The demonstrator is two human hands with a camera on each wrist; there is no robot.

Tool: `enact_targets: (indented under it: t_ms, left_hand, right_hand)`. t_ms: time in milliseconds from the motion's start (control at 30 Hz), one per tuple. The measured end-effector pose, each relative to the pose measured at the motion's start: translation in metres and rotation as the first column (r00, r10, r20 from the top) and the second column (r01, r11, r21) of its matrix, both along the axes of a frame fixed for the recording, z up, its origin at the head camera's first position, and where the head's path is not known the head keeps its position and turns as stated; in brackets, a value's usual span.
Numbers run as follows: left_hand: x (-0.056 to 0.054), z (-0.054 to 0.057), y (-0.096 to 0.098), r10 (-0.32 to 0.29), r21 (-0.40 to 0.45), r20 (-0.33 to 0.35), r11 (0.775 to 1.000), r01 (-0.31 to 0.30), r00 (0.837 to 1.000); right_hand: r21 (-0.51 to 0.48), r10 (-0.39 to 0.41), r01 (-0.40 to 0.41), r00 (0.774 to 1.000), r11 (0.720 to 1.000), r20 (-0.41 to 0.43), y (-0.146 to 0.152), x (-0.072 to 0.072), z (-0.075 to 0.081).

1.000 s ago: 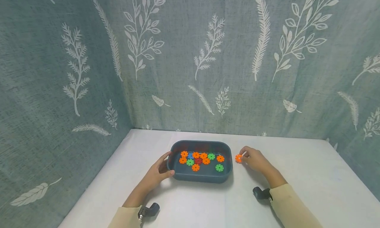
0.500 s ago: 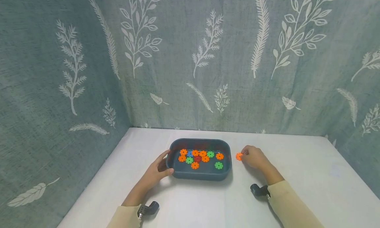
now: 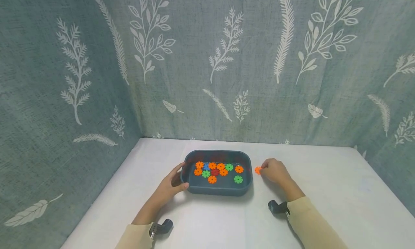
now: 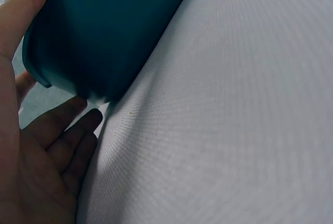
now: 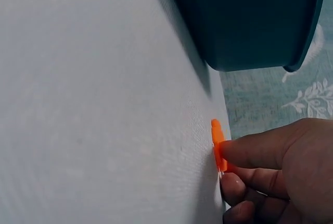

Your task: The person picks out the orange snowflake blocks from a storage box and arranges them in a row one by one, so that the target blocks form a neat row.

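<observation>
A dark teal rectangular tray (image 3: 215,190) stands on the table, with several notched plastic discs (image 3: 212,179) in orange, green, red and blue lying on its floor. My left hand (image 3: 168,187) spans the tray's left end, thumb at the front corner and index finger at the side; in the left wrist view the other fingers (image 4: 73,130) hang loosely below. Just right of the tray, my right hand (image 3: 275,170) pinches an orange notched disc (image 3: 257,170). In the right wrist view this disc (image 5: 217,140) is seen edge-on between thumb and fingers, close to the tabletop.
The white table (image 3: 210,220) meets a patterned grey-green cloth (image 3: 194,112) at the back and sides. Each wrist wears a small black camera, the left camera (image 3: 163,226) and the right camera (image 3: 277,207), near the tabletop.
My right hand, pinching the orange disc, has shifted slightly left towards the tray in the last half second. The left hand keeps its place at the tray; the head view has shifted a little.
</observation>
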State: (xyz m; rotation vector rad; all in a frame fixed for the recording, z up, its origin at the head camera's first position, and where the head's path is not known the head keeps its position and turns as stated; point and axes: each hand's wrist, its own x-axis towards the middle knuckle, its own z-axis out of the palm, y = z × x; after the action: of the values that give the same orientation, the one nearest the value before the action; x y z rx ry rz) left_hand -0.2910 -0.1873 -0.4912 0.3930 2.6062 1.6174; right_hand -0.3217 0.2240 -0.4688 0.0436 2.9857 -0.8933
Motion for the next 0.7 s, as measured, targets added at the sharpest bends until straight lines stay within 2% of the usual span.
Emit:
enact_targets:
  t_ms: [167,300,500,700]
  left_hand:
    - [-0.001,-0.001,0.000,0.009,0.002,-0.003,1.000,-0.009,1.000]
    - [-0.001,-0.003,0.001,0.008,0.002,-0.008,1.000,-0.008,1.000]
    - [0.000,-0.003,0.001,0.018,0.003,-0.005,1.000,-0.018,1.000]
    - [0.000,-0.003,0.000,0.021,-0.003,-0.001,1.000,-0.021,1.000]
  right_hand:
    - [0.046,0.025,-0.027,0.998,0.999,0.053,-0.001,-0.003,0.009]
    - [0.108,0.082,-0.088,0.995,0.990,0.054,0.001,-0.007,0.023]
    - [0.166,0.186,-0.181,0.983,0.969,-0.013,-0.009,-0.009,0.044]
    - [0.129,0.187,-0.176,0.979,0.976,-0.081,-0.034,-0.007,0.064]
